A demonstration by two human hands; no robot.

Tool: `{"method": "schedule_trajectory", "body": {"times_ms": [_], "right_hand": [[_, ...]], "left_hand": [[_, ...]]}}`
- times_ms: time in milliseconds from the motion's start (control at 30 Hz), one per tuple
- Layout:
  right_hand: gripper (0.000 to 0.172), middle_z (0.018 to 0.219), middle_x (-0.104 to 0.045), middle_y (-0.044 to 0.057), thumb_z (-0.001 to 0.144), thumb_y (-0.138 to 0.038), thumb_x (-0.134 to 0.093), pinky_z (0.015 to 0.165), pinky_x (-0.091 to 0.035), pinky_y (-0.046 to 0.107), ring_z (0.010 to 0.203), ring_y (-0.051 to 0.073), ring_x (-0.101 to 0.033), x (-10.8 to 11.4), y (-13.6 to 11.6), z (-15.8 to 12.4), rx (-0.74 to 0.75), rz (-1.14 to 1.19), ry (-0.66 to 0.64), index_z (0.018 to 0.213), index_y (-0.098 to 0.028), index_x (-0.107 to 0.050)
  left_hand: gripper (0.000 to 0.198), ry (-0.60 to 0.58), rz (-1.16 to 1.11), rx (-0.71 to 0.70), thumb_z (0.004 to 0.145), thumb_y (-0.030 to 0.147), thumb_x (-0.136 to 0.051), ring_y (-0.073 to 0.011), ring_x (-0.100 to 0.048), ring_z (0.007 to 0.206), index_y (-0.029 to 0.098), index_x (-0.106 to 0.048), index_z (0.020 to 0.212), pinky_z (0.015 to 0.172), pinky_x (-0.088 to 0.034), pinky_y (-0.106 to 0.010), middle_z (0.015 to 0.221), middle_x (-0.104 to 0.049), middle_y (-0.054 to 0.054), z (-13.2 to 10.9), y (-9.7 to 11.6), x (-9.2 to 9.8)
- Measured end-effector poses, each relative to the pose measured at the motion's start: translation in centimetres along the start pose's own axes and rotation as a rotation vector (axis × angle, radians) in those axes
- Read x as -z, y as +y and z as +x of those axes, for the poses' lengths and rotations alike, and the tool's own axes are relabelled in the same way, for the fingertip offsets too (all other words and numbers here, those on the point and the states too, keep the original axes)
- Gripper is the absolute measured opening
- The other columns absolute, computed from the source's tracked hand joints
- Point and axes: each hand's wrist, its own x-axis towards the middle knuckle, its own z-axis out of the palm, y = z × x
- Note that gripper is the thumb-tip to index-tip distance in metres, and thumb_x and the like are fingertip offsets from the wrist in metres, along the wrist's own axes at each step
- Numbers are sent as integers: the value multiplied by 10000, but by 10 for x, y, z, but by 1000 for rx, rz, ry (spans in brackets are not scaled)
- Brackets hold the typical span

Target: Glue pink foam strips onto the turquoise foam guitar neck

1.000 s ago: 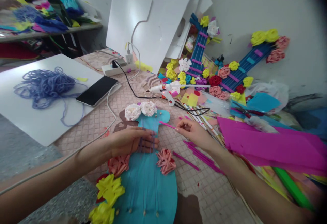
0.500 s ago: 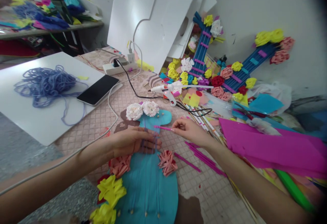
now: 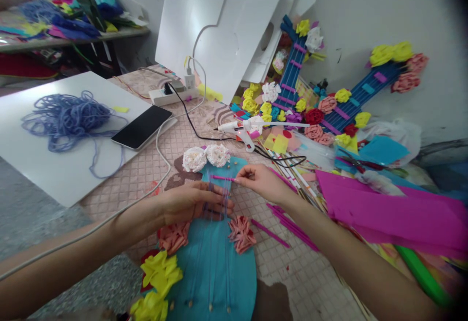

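Observation:
A turquoise guitar-shaped craft piece (image 3: 239,272) lies before me, with lilac yarn strings (image 3: 209,267) running along it to small pegs. My left hand (image 3: 199,198) is over its neck, fingers stretched out and apart, some of the strings crossing them. Pinched between thumb and fingers of my right hand (image 3: 258,182) is a thin magenta paper stick (image 3: 221,178), which lies crosswise at the strings just beyond my left fingers. White flowers (image 3: 206,157) top the head. Coral flowers (image 3: 242,233) flank the neck, and yellow flowers (image 3: 161,272) sit at the lower left.
Loose magenta sticks (image 3: 292,226) lie right of the guitar. Behind it are a white glue gun (image 3: 239,130) with a black cable, a power strip (image 3: 166,97) and a phone (image 3: 142,127). Lilac yarn (image 3: 69,118) is heaped on a white board. Decorated guitars (image 3: 351,94) lean at the wall.
My right hand has moved left, and the magenta stick now reaches farther across the strings. My left hand holds nearly the same place; the view has shifted slightly.

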Motion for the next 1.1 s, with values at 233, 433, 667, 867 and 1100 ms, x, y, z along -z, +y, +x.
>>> {"method": "schedule_trajectory", "body": {"times_ms": [233, 433, 667, 867, 1100], "right_hand": [[142, 686, -659, 29, 768, -281, -612, 598, -417, 271, 641, 151, -568, -12, 8, 7, 20, -16, 81, 721, -152, -645], [92, 726, -677, 36, 787, -214, -591, 615, -416, 267, 678, 156, -591, -20, 6, 11, 32, -106, 123, 734, -157, -641], [81, 701, -643, 11, 796, -162, -582, 607, -379, 254, 649, 136, -559, -29, 2, 14, 45, -216, 176, 722, -168, -615], [77, 712, -636, 7, 803, -167, -582, 604, -357, 251, 653, 136, -546, -26, -3, 15, 44, -289, 143, 731, -172, -606], [100, 750, -624, 16, 816, -130, -556, 645, -346, 264, 714, 147, -542, -25, -5, 18, 115, -420, 127, 729, -174, -578]], "left_hand": [[232, -13, 18, -9, 730, 184, -723, -213, -667, 925, 133, -633, 938, 870, -470, -359, 982, -713, -96, 0, -2, 2], [241, -8, 15, -12, 709, 175, -738, -209, -665, 922, 138, -635, 924, 866, -469, -355, 968, -710, -82, -1, 0, 0], [255, -5, -11, -8, 688, 158, -752, -206, -670, 895, 127, -634, 913, 859, -475, -355, 948, -714, -91, 1, -1, 1], [261, -28, -20, -3, 689, 160, -752, -210, -671, 905, 121, -633, 918, 867, -469, -354, 955, -711, -96, 2, -2, 4], [244, -43, -25, 1, 709, 166, -736, -216, -666, 930, 126, -636, 927, 890, -454, -367, 981, -706, -94, 3, -3, 7]]}}
